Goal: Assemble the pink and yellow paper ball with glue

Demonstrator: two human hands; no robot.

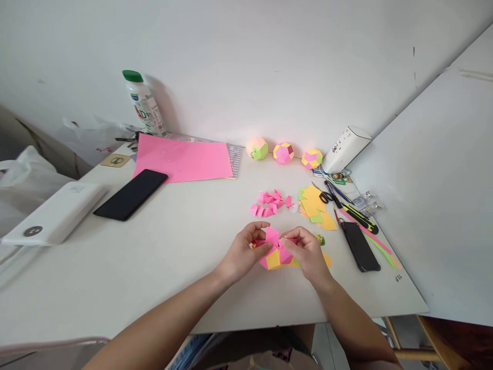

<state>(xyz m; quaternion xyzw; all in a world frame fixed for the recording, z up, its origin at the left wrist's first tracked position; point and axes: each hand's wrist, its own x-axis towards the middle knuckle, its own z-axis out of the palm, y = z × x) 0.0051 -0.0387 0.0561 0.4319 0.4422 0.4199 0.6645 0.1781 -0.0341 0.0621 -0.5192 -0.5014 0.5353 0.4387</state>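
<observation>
Between my two hands is a pink and yellow folded paper model [273, 259], held just above the near part of the table. My left hand [243, 252] grips its left side, thumb on the front and fingers curled behind. My right hand [307, 253] pinches a pink piece on the model's right side. A pink flap stands up between the hands. Behind them lie several small folded pink paper pieces [269, 201]. Yellow and green paper sheets [313, 203] lie to their right, partly cut. Three finished-looking paper balls [283, 153] sit along the wall.
On the left are a black phone [131, 194], a white power bank [54, 213] and a large pink sheet [183, 158]. A bottle with a green cap [144, 103] stands behind. At right are scissors [326, 197], a cutter [360, 218], a black case [361, 246] and a white cylinder [345, 149].
</observation>
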